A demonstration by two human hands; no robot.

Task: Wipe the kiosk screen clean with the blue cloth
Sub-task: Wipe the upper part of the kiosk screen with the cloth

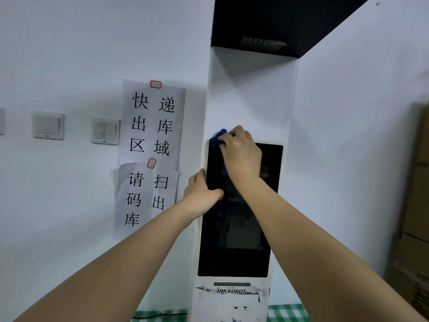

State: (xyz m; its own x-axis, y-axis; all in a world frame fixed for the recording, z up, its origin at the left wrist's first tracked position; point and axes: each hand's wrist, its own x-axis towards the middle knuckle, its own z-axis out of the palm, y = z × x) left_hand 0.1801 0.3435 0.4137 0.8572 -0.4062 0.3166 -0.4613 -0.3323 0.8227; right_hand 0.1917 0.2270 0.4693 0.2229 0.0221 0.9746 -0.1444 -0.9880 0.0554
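A tall white kiosk (pixel 248 101) stands against the wall with a dark screen (pixel 234 242) on its front. My right hand (pixel 241 154) grips a bunched blue cloth (pixel 217 138) and presses it on the screen's top left corner; most of the cloth is hidden under the hand. My left hand (pixel 200 191) holds the kiosk's left edge, thumb lying across the screen and fingers wrapped round the side.
Two paper notices (pixel 151 126) with printed characters hang on the wall left of the kiosk. Wall switches (pixel 48 124) sit further left. Cardboard boxes (pixel 415 205) are stacked at the right edge. A green checked cloth (pixel 286 312) lies below.
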